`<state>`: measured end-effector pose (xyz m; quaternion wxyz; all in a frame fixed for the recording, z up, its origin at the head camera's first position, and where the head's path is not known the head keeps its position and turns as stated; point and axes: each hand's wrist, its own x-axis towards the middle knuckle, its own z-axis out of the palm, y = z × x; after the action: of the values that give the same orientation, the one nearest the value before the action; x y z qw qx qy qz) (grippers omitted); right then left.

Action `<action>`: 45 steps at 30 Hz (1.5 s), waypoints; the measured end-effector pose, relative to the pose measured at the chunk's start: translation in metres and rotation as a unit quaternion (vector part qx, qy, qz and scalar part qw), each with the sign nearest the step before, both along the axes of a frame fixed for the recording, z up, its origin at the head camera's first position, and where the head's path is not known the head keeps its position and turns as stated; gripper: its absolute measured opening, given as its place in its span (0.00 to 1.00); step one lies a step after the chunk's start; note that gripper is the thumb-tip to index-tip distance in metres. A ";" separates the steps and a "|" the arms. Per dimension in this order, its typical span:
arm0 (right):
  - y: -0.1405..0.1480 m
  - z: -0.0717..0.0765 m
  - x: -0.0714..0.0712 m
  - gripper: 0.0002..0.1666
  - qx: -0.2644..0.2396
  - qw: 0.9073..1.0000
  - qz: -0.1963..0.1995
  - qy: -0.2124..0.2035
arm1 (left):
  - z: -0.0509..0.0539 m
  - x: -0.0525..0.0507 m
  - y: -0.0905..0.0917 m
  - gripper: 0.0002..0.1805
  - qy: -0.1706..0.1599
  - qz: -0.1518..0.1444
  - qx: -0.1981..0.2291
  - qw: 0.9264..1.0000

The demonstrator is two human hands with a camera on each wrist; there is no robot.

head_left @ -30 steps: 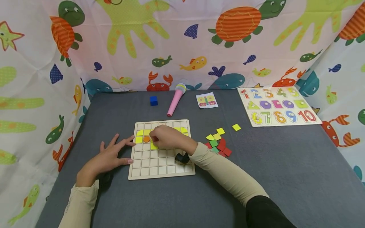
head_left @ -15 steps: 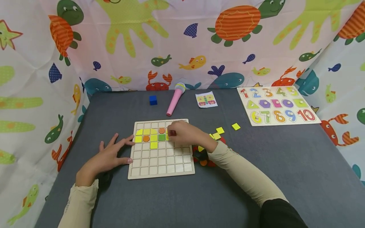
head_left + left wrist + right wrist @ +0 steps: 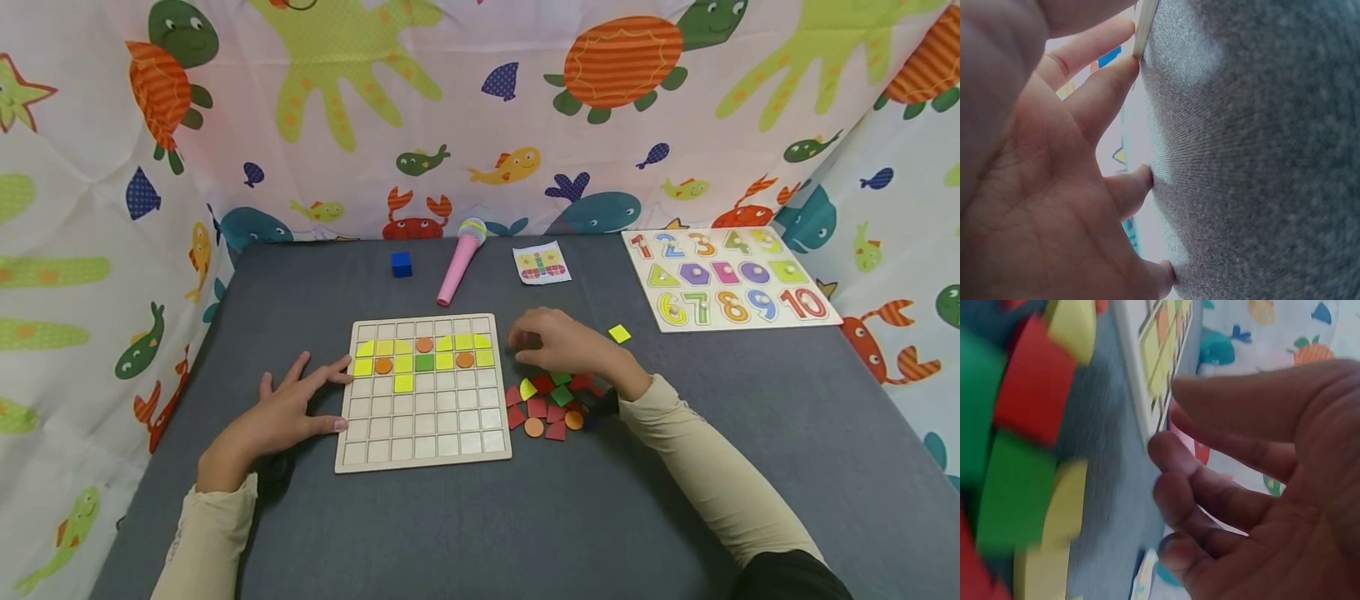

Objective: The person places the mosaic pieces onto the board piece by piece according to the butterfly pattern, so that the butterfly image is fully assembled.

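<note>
A wooden grid board [image 3: 423,412] lies on the table with yellow tiles [image 3: 403,383], orange round tiles and one green square tile [image 3: 424,362] in its far rows. My left hand [image 3: 288,412] rests at the board's left edge, fingers spread; in the left wrist view its fingertips touch the edge and the cloth. My right hand [image 3: 566,343] hovers just right of the board, over the far side of a pile of loose tiles [image 3: 536,407] in red, green, yellow and orange. In the right wrist view, its fingers [image 3: 1175,494] are loosely bent with nothing visible between them.
Behind the board are a blue cube [image 3: 401,264], a pink toy microphone [image 3: 461,262] and a small pattern card [image 3: 542,263]. A number-and-shape puzzle board [image 3: 731,279] lies back right. One yellow tile [image 3: 619,333] lies apart. A printed curtain [image 3: 450,100] borders the table.
My right hand has moved right, from above the board's filled rows to beside the board near the loose tiles, uncovering the yellow and orange tiles at right. My left hand stays in place.
</note>
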<state>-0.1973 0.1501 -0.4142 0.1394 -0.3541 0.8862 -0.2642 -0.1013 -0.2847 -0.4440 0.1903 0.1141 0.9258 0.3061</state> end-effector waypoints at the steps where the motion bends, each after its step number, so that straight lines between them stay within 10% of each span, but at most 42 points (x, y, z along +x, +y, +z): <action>1: 0.005 0.000 0.000 0.10 0.010 1.000 -0.003 -0.005 | 0.000 0.000 0.000 0.48 0.000 -0.001 0.001 1.000; 23: 0.030 0.000 -0.010 0.06 0.060 0.996 0.000 -0.059 | 0.002 0.000 0.001 0.46 0.006 -0.001 0.008 1.000; 45: -0.084 0.001 -0.014 0.05 -0.046 0.990 0.127 -0.037 | -0.002 0.001 -0.002 0.45 0.012 -0.001 0.005 1.000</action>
<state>-0.2111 0.0660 -0.4128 0.1878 -0.4596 0.8156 -0.2973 -0.1005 -0.2866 -0.4456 0.1787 0.1195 0.9265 0.3090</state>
